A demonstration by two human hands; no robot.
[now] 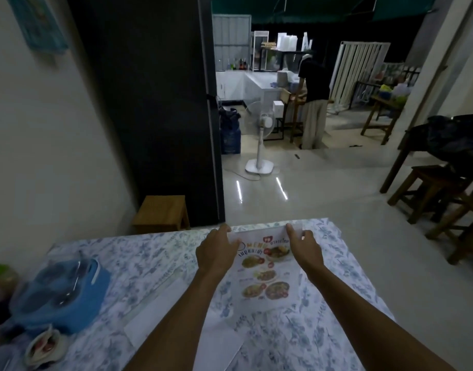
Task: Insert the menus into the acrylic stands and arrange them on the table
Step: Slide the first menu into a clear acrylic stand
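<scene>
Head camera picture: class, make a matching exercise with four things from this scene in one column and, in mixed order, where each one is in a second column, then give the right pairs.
Things:
1. menu
2. blue container
3. white fan
4. wooden stool

Places:
A. on the floor beyond the table, by the dark cabinet
B. on the table's left side
C. between the left hand and right hand, at the table's far edge
D. standing on the shiny floor, farther back in the room

Pairs: 1-C, 2-B, 3-D, 4-A
</scene>
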